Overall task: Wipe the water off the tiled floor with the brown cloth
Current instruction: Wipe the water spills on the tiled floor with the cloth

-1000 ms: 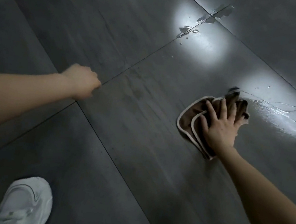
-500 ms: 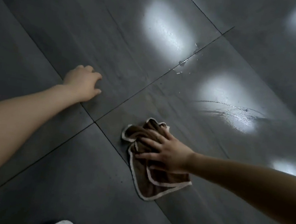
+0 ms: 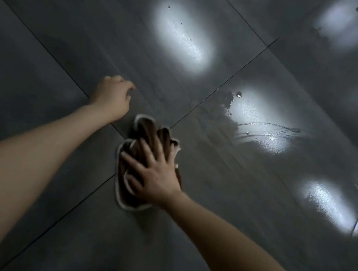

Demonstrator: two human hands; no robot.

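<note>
Brown cloth (image 3: 147, 135), pale-edged and bunched, lies under the right hand (image 3: 155, 176), its grip spread flat upon it

There are no words, numbers, labels or signs to read here, not on the floor tiles (image 3: 49, 185) and not on the brown cloth (image 3: 148, 130).

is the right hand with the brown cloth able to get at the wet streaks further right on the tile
Probably yes: bare grey tiled floor lies between the right hand on the brown cloth and the wet streaks.
</note>
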